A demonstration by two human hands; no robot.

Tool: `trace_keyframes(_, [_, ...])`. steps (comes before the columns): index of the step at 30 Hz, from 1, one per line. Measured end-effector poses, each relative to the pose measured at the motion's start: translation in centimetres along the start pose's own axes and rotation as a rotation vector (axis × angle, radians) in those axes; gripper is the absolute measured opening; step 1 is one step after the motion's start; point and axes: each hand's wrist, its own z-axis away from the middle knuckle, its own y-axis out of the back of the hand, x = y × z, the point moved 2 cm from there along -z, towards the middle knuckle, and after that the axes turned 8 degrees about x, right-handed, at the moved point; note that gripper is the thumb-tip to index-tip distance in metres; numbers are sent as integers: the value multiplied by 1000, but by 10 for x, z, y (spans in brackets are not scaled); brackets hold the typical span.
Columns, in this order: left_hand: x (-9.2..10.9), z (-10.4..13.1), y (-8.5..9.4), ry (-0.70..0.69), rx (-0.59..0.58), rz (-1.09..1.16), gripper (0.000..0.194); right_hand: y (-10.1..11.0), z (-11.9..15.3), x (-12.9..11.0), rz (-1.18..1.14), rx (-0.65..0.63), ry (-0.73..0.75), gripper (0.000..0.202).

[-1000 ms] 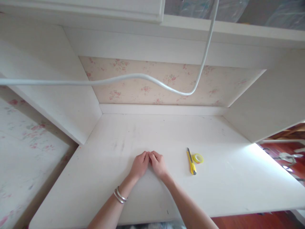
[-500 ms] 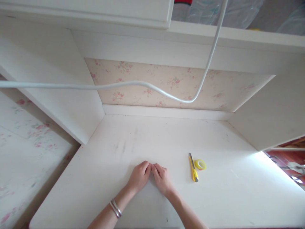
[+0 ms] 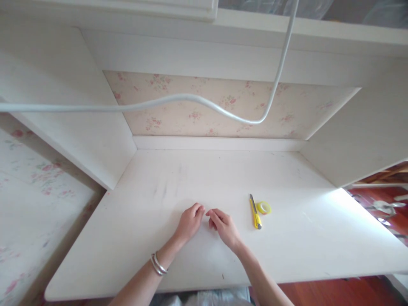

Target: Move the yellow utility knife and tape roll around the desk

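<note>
Resting both curled, empty hands, left hand (image 3: 188,222) and right hand (image 3: 224,225), on the desk (image 3: 302,238), we judge the nearby utility knife (image 3: 255,212) light, rigid, best gripped mid-handle.

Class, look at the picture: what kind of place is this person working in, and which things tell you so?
Probably a room in a home, at a built-in white desk set in an alcove. Floral wallpaper backs it, a shelf runs above, and a yellow utility knife and tape roll lie on top.
</note>
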Motion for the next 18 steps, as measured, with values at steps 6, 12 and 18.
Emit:
trace_keyframes(6, [49,23,-37,-204,-243,-138,27,103,21,12,86,167,-24,38])
trace_keyframes(12, [103,25,-100,-469,-355,-364,39,198,18,47,489,456,46,39])
trace_keyframes(18, [117,6,-135,-534,-282,-508,33,208,3,71,776,336,116,58])
